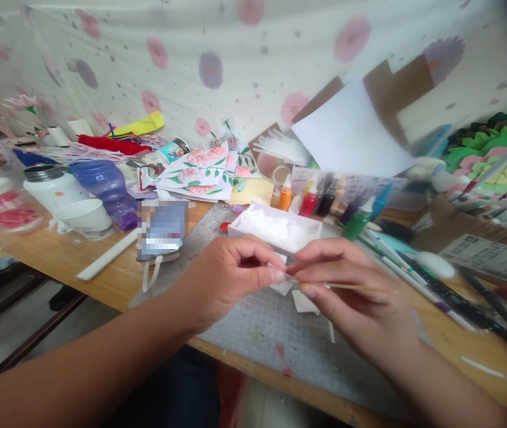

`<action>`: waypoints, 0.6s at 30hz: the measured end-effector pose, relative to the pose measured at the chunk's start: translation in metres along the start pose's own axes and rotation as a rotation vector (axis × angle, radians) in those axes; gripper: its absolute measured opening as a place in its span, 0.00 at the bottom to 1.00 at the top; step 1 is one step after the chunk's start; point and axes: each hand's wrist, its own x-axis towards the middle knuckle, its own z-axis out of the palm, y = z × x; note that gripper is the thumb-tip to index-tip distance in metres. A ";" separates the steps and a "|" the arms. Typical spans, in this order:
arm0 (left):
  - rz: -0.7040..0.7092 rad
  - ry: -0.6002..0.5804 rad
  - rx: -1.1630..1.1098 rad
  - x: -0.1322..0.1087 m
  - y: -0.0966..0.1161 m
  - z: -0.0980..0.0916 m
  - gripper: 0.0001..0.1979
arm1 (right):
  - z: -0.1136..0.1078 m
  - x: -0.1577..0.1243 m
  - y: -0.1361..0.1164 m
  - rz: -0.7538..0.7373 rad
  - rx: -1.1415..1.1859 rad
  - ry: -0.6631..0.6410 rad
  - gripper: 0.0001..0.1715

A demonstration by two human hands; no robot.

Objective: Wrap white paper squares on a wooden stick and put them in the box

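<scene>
My right hand (pixel 355 297) pinches a thin wooden stick (pixel 355 288), which lies along its fingers and points toward my left hand. Thumb and forefinger of my left hand (pixel 221 279) are pressed together at the stick's tip; whatever sits between them is too small to make out. Both hands meet above a grey cutting mat (pixel 253 339). Just beyond the fingers stands a shallow white box (pixel 239 230) with white, fluffy-looking material (pixel 275 226) in it. Small white paper pieces (pixel 305 302) lie beneath the hands.
Paint bottles, among them a green one (pixel 358 220), stand behind the box. A phone (pixel 161 232) is propped at the left, near a white cup (pixel 86 219) and a purple bottle (pixel 104 187). Brushes and pens (pixel 427 285) lie at the right beside a cardboard box (pixel 480 249).
</scene>
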 end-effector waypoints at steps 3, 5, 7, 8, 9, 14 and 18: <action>0.009 0.135 0.153 0.004 0.000 -0.005 0.06 | 0.002 -0.001 0.003 0.021 -0.049 0.058 0.09; 0.042 0.299 0.293 0.006 0.001 -0.008 0.06 | 0.002 -0.001 0.006 0.041 -0.076 0.104 0.09; 0.126 0.380 0.428 0.005 0.002 -0.009 0.07 | 0.003 -0.002 0.007 0.052 -0.107 0.148 0.08; 0.182 0.364 0.480 0.004 0.003 -0.008 0.06 | 0.003 -0.002 0.007 0.054 -0.123 0.165 0.08; 0.235 0.320 0.518 0.002 0.003 -0.007 0.06 | 0.004 -0.002 0.007 0.051 -0.137 0.175 0.08; 0.324 0.133 0.564 -0.001 0.005 0.010 0.13 | 0.010 -0.005 0.006 -0.004 -0.129 0.142 0.09; 0.269 0.134 0.523 0.005 0.003 0.013 0.04 | 0.011 -0.005 0.010 0.041 -0.094 0.161 0.08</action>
